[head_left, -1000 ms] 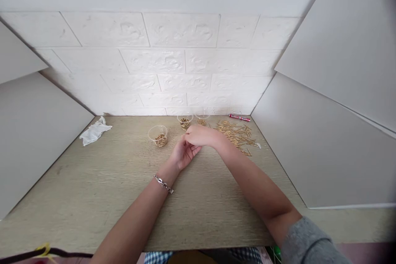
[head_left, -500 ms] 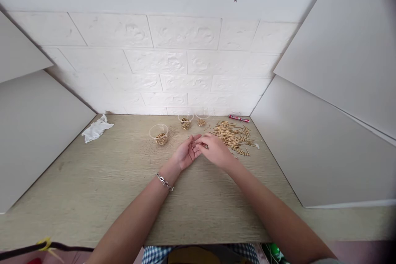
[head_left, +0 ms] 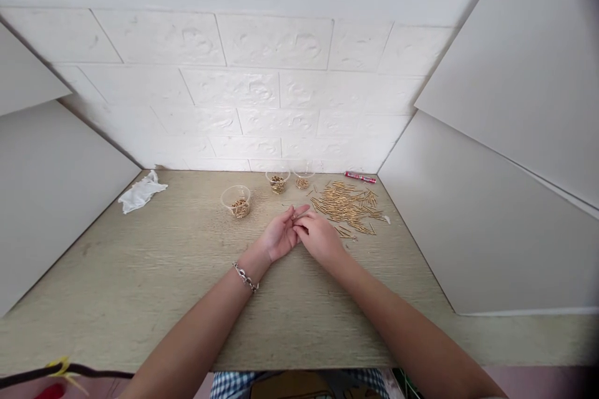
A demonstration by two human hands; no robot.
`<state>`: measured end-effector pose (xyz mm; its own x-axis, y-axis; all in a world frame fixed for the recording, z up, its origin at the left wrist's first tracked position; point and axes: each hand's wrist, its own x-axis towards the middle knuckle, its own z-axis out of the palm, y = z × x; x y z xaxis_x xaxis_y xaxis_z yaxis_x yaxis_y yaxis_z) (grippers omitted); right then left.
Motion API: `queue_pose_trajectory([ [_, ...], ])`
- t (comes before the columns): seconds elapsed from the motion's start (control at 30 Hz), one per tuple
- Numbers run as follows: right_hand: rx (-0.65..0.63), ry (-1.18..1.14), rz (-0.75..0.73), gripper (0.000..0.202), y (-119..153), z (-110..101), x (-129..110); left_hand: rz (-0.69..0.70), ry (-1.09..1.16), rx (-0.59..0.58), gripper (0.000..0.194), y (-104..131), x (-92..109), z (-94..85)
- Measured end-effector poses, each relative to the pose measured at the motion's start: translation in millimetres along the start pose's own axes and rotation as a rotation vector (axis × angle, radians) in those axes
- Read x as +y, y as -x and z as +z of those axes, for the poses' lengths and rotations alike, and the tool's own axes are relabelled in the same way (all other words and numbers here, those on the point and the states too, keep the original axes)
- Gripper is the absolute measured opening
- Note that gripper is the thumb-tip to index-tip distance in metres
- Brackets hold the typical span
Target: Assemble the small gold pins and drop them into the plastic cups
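My left hand [head_left: 281, 235] is turned palm up over the middle of the table, its thumb and fingers drawn together around something thin and small that I cannot make out. Against its fingers, my right hand [head_left: 322, 238] comes in from the right with fingertips pinched. Whatever lies between those fingertips is hidden. Just beyond and to the right of my right hand spreads a loose pile of thin gold-coloured metal pins [head_left: 344, 204]. A clear plastic cup [head_left: 236, 194] with small gold-coloured parts stands to the left of my hands.
Two more clear cups, a middle one [head_left: 277, 178] and a right one [head_left: 304, 174], hold gold-coloured parts near the wall. A red tube-shaped packet [head_left: 360, 177] lies behind the pile. Crumpled white plastic [head_left: 143, 192] rests at left. White panels [head_left: 491, 218] flank the table.
The right hand has shifted slightly down and left, its fingertips lower against the left hand. More pins beside it now show. The whole view has tilted a little.
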<state>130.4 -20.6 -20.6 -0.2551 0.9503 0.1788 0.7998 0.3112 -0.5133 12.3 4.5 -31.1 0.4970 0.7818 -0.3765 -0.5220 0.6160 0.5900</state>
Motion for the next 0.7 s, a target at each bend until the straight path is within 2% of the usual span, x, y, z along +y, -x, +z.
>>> queue_pose_trajectory([
  [0.1, 0.023, -0.057, -0.069, 0.018, -1, 1, 4, 0.052, -0.111, 0.024, 0.034, 0, 1, 0.8],
  [0.17, 0.028, -0.115, -0.104, 0.018, -1, 3, 6, 0.161, -0.253, 0.069, 0.035, 1, 4, -0.2],
  [0.3, 0.008, -0.211, -0.106, 0.019, 1, 6, 6, 0.414, -0.623, 0.258, 0.040, 1, 11, -4.6],
  [0.4, -0.001, -0.268, -0.050, 0.028, 0, 7, 5, 0.444, -0.796, 0.357, 0.040, 0, 13, -6.8],
  [0.47, 0.000, -0.332, 0.005, 0.032, -1, 7, 5, 0.422, -0.776, 0.333, 0.038, 0, 12, -6.9],
  [0.63, 0.055, -0.579, 0.201, 0.024, -6, 5, 6, 0.293, -0.405, 0.161, 0.025, 2, 10, -2.2],
  [0.7, 0.050, -0.707, 0.266, 0.021, -7, 4, 7, 0.223, -0.328, 0.114, 0.021, 4, 10, 0.2],
])
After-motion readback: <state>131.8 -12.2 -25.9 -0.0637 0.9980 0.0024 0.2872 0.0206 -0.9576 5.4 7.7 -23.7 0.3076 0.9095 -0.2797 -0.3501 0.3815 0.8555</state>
